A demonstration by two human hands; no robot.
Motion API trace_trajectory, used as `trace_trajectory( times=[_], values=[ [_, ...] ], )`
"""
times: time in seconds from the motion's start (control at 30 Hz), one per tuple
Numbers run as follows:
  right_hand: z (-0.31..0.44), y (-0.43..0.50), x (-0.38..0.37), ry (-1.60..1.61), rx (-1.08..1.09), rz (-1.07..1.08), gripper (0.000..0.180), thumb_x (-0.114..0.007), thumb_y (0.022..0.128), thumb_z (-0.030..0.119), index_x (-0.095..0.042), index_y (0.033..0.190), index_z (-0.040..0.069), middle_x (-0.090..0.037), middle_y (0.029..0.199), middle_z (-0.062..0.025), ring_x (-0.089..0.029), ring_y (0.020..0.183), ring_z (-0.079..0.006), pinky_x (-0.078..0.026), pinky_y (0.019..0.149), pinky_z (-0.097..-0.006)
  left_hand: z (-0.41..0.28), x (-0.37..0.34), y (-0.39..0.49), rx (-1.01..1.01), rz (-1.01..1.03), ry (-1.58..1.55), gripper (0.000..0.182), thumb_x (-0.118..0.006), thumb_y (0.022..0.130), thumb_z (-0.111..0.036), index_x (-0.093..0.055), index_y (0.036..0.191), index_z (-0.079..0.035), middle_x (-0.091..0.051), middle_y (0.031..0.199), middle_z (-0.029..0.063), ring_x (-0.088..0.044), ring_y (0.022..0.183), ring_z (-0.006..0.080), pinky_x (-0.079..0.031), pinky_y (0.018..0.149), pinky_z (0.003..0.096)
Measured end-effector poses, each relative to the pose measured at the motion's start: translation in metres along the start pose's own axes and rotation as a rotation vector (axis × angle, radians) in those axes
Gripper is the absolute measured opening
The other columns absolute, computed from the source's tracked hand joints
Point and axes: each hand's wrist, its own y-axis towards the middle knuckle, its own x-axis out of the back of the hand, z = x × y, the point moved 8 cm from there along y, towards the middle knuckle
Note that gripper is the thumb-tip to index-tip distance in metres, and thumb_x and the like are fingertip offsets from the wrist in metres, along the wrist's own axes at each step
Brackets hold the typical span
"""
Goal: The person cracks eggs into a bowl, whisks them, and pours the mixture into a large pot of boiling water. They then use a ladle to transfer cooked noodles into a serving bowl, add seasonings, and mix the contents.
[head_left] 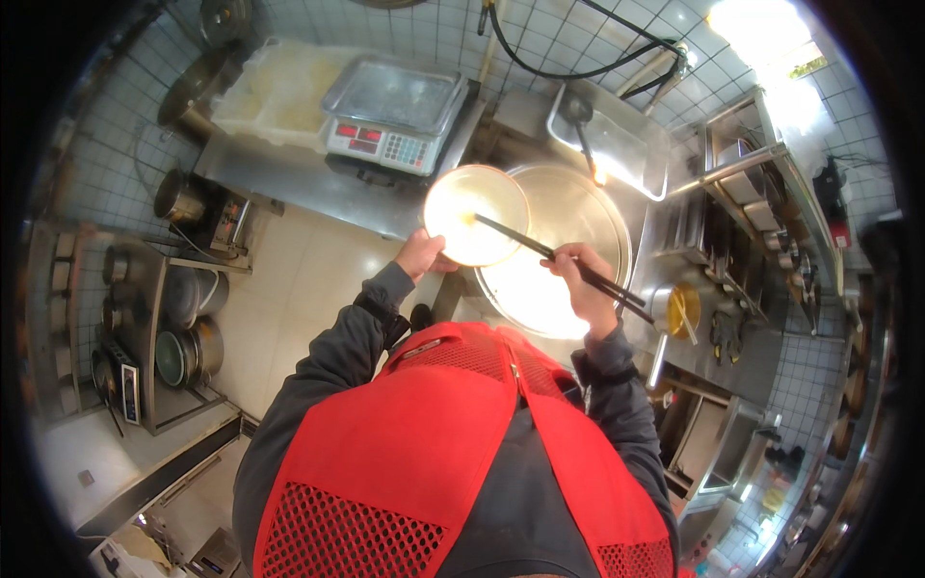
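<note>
A pale round bowl (473,249) with an orange-brown rim is gripped at its near left edge by my left hand (423,254). My right hand (584,289) is closed around a pair of long dark chopsticks (517,235), whose tips reach into the bowl. Glare washes out most of the bowl's inside, though a small yellowish patch shows at the tips. Beneath and to the right is a large round metal pot (627,238); the bowl overlaps its left rim. Bright glare hides much of what the pot holds.
A digital scale (394,115) stands on the steel counter (289,184), beside white plastic trays (274,90) of pale yellow food. Behind the pot, a black ladle (578,112) rests in a metal tray (636,155). A saucepan (668,311) with yellow contents and dark gloves (725,336) lie to the right.
</note>
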Motion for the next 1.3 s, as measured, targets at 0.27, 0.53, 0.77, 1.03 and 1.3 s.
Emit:
trace_trajectory(
  times=[0.27,0.53,0.77,1.03,1.3],
  values=[
    [-0.007,-0.003,-0.002,0.006,-0.075,0.108,0.021,-0.064,0.107,0.013,-0.074,0.113,-0.005,-0.080,0.094,-0.0112,-0.078,0.095,-0.0185,-0.060,0.085,-0.0302,0.003,-0.008,-0.004,0.011,-0.014,0.002,0.046,-0.051,0.105,-0.014,-0.052,0.147,0.006,-0.072,0.128,0.0187,-0.077,0.103,0.0277,-0.069,0.081,0.0379],
    [0.004,-0.006,0.007,-0.173,-0.005,0.085,0.021,-0.065,0.106,0.012,-0.074,0.113,-0.007,-0.078,0.103,-0.0145,-0.080,0.096,-0.0227,-0.061,0.086,-0.0312,0.003,-0.014,-0.008,0.000,-0.011,-0.002,0.043,-0.051,0.103,-0.014,-0.053,0.141,0.004,-0.073,0.120,0.0164,-0.078,0.095,0.0245,-0.068,0.084,0.0388],
    [0.010,-0.008,0.029,-0.097,0.003,-0.075,0.020,-0.063,0.106,0.010,-0.073,0.113,-0.007,-0.078,0.099,-0.0137,-0.080,0.096,-0.0218,-0.060,0.086,-0.0307,0.008,-0.007,-0.007,0.035,-0.029,0.010,0.045,-0.052,0.105,-0.016,-0.054,0.144,0.004,-0.073,0.125,0.0183,-0.078,0.099,0.0278,-0.068,0.080,0.0394],
    [-0.005,0.000,0.012,-0.057,-0.076,-0.012,0.019,-0.067,0.104,0.012,-0.075,0.111,-0.004,-0.079,0.092,-0.0113,-0.078,0.089,-0.0179,-0.059,0.082,-0.0290,0.016,-0.001,-0.004,0.065,-0.082,0.020,0.040,-0.051,0.101,-0.017,-0.056,0.136,0.001,-0.075,0.112,0.0143,-0.077,0.090,0.0242,-0.066,0.084,0.0407],
    [-0.001,0.018,0.000,-0.242,0.076,-0.001,0.017,-0.067,0.104,0.008,-0.075,0.111,-0.006,-0.080,0.096,-0.0144,-0.079,0.091,-0.0201,-0.060,0.084,-0.0299,0.022,0.018,-0.011,0.041,-0.142,0.001,0.037,-0.052,0.102,-0.018,-0.057,0.134,0.000,-0.075,0.112,0.0133,-0.077,0.088,0.0226,-0.066,0.083,0.0404]
  ],
)
